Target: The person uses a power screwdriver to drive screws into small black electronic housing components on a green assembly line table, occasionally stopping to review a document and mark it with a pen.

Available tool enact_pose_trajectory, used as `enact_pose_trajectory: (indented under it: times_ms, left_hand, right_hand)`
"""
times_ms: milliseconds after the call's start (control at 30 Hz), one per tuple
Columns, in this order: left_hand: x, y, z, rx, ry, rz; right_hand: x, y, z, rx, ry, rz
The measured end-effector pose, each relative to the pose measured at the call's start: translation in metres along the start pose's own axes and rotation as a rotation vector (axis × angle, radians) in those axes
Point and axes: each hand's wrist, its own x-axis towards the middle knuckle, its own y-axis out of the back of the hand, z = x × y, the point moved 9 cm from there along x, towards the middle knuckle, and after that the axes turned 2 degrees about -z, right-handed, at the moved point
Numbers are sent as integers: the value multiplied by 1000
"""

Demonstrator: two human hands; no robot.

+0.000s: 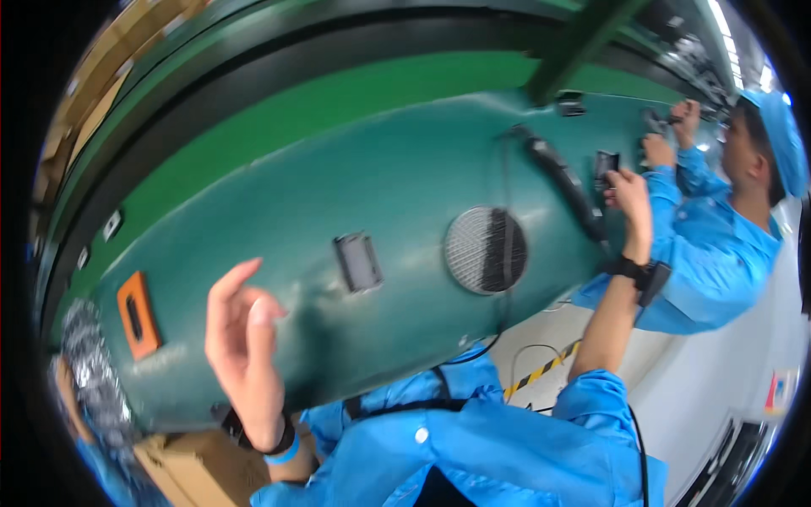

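My left hand [245, 338] is raised over the left part of the green bench mat, fingers loosely curled and thumb apart, with nothing in it. To its right a small dark rectangular frame-like part [359, 263] with a grey middle lies on the mat. My right hand [629, 198] reaches out to the right, its fingers closed on a small black rectangular part [606, 164]. Just left of that hand lies a long black handheld tool [564, 182] with a cord. A round disc [477, 251], part light mesh and part black, rests between the tool and the frame-like part.
An orange block [138, 315] with a dark slot lies at the mat's left end, beside clear plastic wrap [93, 363]. A cardboard box [198, 469] stands below the bench edge. A co-worker [710, 228] in blue handles something dark at the right. A green post [579, 51] rises behind.
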Motion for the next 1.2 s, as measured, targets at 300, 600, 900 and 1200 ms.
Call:
enact_pose_trajectory:
  times_ms: [300,600,900,1200]
  left_hand:
    - [18,-50,6,591,-369,-424]
    - [10,-82,-27,775,-386,-566]
    - [20,-94,-36,721,-343,-656]
    - [23,-107,-46,652,-368,-697]
  right_hand:
    - [-131,-33,-122,-387,350,140]
    - [-114,-56,-84,-600,632,111]
    - [-195,-27,-184,723,566,-1]
    - [-197,-95,-227,1074,707,-511]
